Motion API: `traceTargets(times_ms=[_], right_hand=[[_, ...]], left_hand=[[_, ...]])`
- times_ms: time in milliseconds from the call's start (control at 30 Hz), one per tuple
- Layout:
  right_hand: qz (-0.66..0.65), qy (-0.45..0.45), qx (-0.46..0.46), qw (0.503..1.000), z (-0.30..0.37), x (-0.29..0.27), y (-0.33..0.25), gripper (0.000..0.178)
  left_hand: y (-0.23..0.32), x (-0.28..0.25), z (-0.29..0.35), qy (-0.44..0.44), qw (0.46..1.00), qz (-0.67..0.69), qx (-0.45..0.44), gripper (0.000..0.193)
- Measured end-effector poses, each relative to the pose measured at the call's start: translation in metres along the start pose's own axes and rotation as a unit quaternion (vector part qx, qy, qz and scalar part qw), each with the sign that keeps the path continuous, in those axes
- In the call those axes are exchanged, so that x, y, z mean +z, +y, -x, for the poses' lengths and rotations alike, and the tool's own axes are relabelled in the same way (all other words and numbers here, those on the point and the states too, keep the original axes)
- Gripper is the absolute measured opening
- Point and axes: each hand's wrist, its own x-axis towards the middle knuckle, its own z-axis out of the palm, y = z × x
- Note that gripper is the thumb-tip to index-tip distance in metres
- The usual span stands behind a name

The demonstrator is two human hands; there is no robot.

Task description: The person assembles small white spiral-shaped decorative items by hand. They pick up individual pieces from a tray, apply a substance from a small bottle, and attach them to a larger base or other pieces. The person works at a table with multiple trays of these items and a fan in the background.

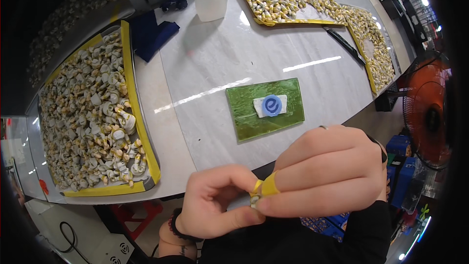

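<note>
In front of my body, both hands meet over a tiny white-and-yellow piece, mostly hidden by the fingers; it resembles the small pieces in the trays. My left hand pinches it between thumb and forefinger. From the other side, my right hand presses its fingertips on the same piece. Yellow tape is wrapped around one of the right fingers. Beyond the hands lies a green rectangular slab, bearing a small white block with a round blue disc on top.
At left stands a yellow-edged tray heaped with small white-and-yellow figure pieces. Two similar trays, a far one and a right one, hold small pieces. A clear pump bottle, dark blue cloth, black utility knife and orange fan surround the workspace.
</note>
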Motion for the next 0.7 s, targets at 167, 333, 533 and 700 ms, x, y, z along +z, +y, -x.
traceTargets(times_ms=[167, 333, 533, 700], right_hand=[[0.038, -0.057, 0.037, 0.997, -0.003, -0.013, -0.017, 0.013], [0.077, -0.006, -0.014, 0.997, 0.009, 0.000, -0.018, 0.014], [0.120, -0.060, 0.015, 0.991, 0.010, -0.022, -0.015, 0.012], [0.415, 0.174, 0.090, 0.889, 0.039, -0.101, -0.028, 0.011]], left_hand=[[0.001, 0.003, -0.003, 0.011, 0.995, -0.065, 0.068, 0.033], [0.001, 0.000, -0.006, 0.006, 0.976, -0.171, 0.134, 0.033], [0.000, 0.001, -0.010, 0.022, 0.946, -0.292, 0.137, 0.033], [0.017, -0.003, -0.007, -0.046, 0.960, -0.244, 0.127, 0.034]])
